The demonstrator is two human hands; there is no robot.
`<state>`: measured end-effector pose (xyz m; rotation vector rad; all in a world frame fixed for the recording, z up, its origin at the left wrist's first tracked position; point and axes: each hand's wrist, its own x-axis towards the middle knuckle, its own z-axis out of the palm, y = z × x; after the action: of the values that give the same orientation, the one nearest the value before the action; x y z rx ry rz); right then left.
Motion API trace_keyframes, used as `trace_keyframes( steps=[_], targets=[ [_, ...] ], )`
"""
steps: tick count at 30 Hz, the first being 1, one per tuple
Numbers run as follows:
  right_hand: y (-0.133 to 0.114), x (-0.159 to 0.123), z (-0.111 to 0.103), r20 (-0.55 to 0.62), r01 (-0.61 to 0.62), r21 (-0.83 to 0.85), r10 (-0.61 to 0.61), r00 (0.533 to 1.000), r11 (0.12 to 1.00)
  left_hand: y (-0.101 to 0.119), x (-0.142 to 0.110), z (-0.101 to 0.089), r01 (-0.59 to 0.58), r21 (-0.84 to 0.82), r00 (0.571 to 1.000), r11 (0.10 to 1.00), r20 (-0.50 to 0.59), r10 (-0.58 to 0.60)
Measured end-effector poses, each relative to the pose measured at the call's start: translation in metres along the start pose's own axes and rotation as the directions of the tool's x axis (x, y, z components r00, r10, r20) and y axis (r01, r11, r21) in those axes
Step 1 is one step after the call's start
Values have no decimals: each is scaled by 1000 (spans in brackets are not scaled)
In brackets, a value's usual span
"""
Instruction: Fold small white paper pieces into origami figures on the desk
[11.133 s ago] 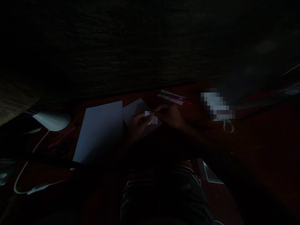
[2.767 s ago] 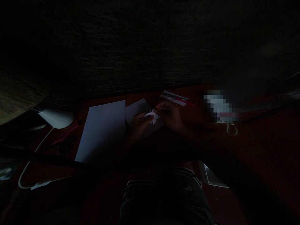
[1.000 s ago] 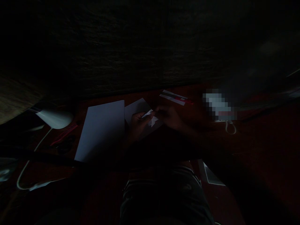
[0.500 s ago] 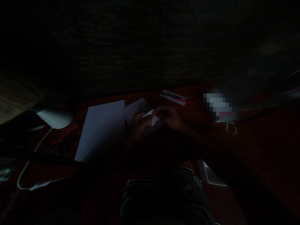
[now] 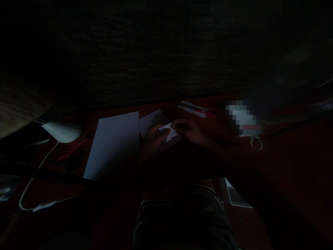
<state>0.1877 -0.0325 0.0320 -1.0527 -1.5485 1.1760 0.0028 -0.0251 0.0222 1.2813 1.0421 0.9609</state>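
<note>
In dim light a small folded piece of white paper is held between my two hands. My left hand is closed on its left side, thumb on top. My right hand pinches its upper right part with the fingertips. Beneath the hands lies a greyish sheet of paper, set at an angle. Left of that is a larger stack or pad of white paper, its lower part in shadow. The exact folds of the small piece are too dark to make out.
Behind the hands lies a pale strip with a red, pen-like object on it. A white lamp-like cone with a cord stands at left, near a red tool. A blurred-out pale object sits at right.
The folded paper has turned slightly between my fingers, and its lower flap shows broader. Both hands stay in nearly the same place.
</note>
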Motion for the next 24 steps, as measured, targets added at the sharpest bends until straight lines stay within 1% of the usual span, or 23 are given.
trace_keyframes(
  steps=[2, 4, 8, 11, 15, 17, 21, 24],
  targets=[
    [1, 0, -1, 7, -27, -13, 27, 1000, 1000, -1, 0, 1, 8, 10, 1000, 1000, -9, -7],
    [2, 0, -2, 12, -20, -66, 21, 1000, 998, -2, 1, 0, 15, 13, 1000, 1000, -24, -15],
    [3, -1, -3, 40, 77, -195, -70, 997, 978, -3, 2, -2, -9, 73, 1000, 997, -19, 10],
    [4, -1, -4, 40, 98, -173, -92, 995, 980, -1, 2, -3, -49, 147, 999, 988, -11, 51],
    [4, -2, -6, 33, 45, -89, -43, 999, 995, 3, 1, -3, -127, 187, 992, 974, 19, 125],
    [3, -2, -7, 21, 26, -71, -24, 999, 997, 4, 0, -3, -144, 182, 990, 973, 34, 140],
    [1, -2, -7, -13, 10, -94, -11, 1000, 995, 2, 1, -3, -116, 167, 993, 979, 48, 110],
    [0, -2, -5, -7, 45, -126, -46, 999, 991, 0, 3, -5, -90, 137, 995, 987, 66, 81]
  ],
)
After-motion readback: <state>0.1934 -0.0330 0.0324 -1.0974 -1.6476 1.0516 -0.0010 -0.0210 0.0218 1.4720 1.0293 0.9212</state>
